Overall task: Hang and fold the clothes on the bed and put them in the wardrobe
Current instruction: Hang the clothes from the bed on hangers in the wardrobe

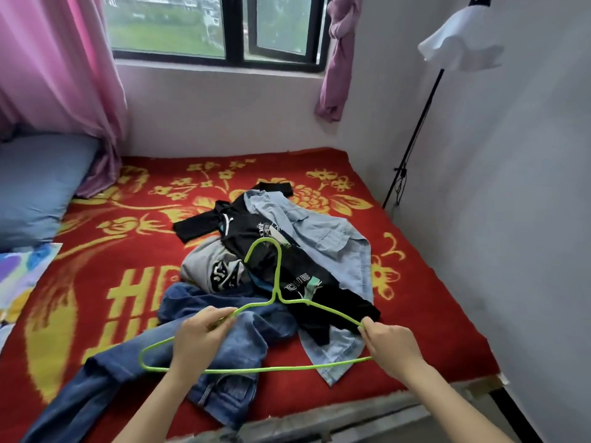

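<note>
A pink curtain (48, 75) hangs at the far left, with a blue pillow (35, 187) below it at the head of the bed (431, 314). The bed is covered by a red blanket with yellow flowers. A window (224, 24) sits in the wall behind.

The clothes lie in a loose heap in the middle of the bed. Nearest the front edge are the jeans (230, 346), one leg trailing off toward the lower left. Above them a grey shirt (204, 266) lies crumpled, touching a black shirt (252, 228) that spreads across the heap. A light blue shirt (335, 244) lies over the black shirt's right side.

The left hand (198, 337) is over the jeans, its fingers curled round the left sloping arm of a green hanger (278, 368). The hanger is held roughly flat just above the clothes, hook pointing away toward the black shirt. The right hand (393, 346) pinches the hanger's right shoulder, fingertips closed on the wire where it bends.

A knotted purple curtain (339, 59) hangs to the right of the window. Further right a thin black stand (415, 132) leans along the wall, and a white cloth (460, 46) hangs at its top.
</note>
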Available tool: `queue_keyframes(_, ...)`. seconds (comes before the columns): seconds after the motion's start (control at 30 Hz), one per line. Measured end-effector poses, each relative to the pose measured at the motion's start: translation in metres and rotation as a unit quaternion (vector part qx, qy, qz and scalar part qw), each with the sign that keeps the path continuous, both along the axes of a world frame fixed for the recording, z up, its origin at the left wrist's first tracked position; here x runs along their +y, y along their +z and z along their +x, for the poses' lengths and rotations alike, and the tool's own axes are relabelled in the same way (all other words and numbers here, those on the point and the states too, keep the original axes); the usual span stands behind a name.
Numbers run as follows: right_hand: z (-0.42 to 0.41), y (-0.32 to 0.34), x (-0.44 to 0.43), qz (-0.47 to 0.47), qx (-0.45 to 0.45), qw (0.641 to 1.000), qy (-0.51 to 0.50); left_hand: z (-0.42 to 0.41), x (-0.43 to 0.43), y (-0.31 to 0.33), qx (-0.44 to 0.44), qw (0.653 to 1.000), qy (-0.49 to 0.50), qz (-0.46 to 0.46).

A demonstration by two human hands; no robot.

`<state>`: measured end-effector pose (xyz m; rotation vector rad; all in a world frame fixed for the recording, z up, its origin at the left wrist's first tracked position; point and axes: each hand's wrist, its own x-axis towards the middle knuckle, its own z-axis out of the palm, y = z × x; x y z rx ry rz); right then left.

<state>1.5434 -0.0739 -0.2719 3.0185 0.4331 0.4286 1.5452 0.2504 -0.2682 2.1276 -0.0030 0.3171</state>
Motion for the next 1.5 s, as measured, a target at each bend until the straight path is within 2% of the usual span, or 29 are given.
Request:
queue_keyframes(0.13,0.035,0.005,0.002,0.013,0.076,0.997,-0.001,-0.003,-0.017,-0.018,0.037,0.998,0.02,-0.042)
queue_keyframes(0.2,0.05,0.005,0.02,0.106,0.171,0.979,0.036,0.001,-0.025,-0.02,0.032,0.999,0.026,-0.023)
queue_keyframes(0.27,0.059,0.009,0.048,0.226,0.257,0.937,0.066,0.007,-0.031,-0.019,-0.007,1.0,0.005,0.028)
queue_keyframes(0.33,0.064,0.012,0.075,0.28,0.269,0.916,0.099,0.012,-0.034,-0.017,-0.043,0.996,-0.023,0.081)
queue_keyframes(0.4,0.075,0.014,0.09,0.293,0.268,0.912,0.103,0.019,-0.033,-0.019,-0.024,0.998,-0.028,0.054)
queue_keyframes(0.47,0.09,0.015,0.095,0.313,0.286,0.902,0.085,0.03,-0.029,-0.025,-0.018,0.999,-0.028,0.029)
queue_keyframes(0.5,0.095,0.014,0.095,0.314,0.308,0.895,0.077,0.033,-0.03,-0.025,-0.026,0.998,-0.026,0.044)
queue_keyframes(0.53,0.1,0.014,0.095,0.31,0.331,0.889,0.069,0.037,-0.031,-0.027,-0.038,0.997,-0.022,0.061)
queue_keyframes(0.6,0.11,0.01,0.093,0.318,0.354,0.878,0.045,0.046,-0.029,-0.032,-0.044,0.987,0.019,0.151)
queue_keyframes(0.67,0.121,0.006,0.089,0.339,0.34,0.877,0.002,0.055,-0.023,-0.039,-0.033,0.975,0.083,0.203)
queue_keyframes(0.73,0.136,-0.001,0.084,0.371,0.305,0.876,-0.046,0.067,-0.012,-0.048,0.009,0.973,0.105,0.205)
queue_keyframes(0.83,0.154,-0.01,0.074,0.455,0.298,0.831,-0.115,0.084,0.013,-0.063,0.047,0.973,0.111,0.199)
queue_keyframes(0.9,0.16,-0.018,0.067,0.496,0.35,0.782,-0.143,0.092,0.029,-0.07,0.092,0.97,0.128,0.183)
queue_keyframes(0.97,0.161,-0.031,0.064,0.488,0.385,0.765,-0.166,0.093,0.042,-0.08,0.135,0.965,0.149,0.17)
queue_keyframes(1.1,0.171,-0.05,0.062,0.431,0.343,0.81,-0.201,0.086,0.049,-0.098,0.191,0.955,0.167,0.152)
queue_keyframes(1.17,0.18,-0.054,0.069,0.441,0.344,0.801,-0.216,0.079,0.048,-0.105,0.213,0.949,0.173,0.158)
queue_keyframes(1.23,0.191,-0.058,0.078,0.424,0.332,0.819,-0.198,0.073,0.046,-0.111,0.231,0.943,0.172,0.167)
queue_keyframes(1.37,0.223,-0.067,0.108,0.258,0.294,0.91,-0.137,0.067,0.041,-0.121,0.267,0.931,0.183,0.167)
queue_keyframes(1.43,0.241,-0.075,0.123,0.196,0.299,0.926,-0.122,0.069,0.044,-0.123,0.28,0.925,0.191,0.172)
queue_keyframes(1.5,0.263,-0.089,0.134,0.16,0.324,0.925,-0.114,0.076,0.051,-0.124,0.287,0.918,0.21,0.173)
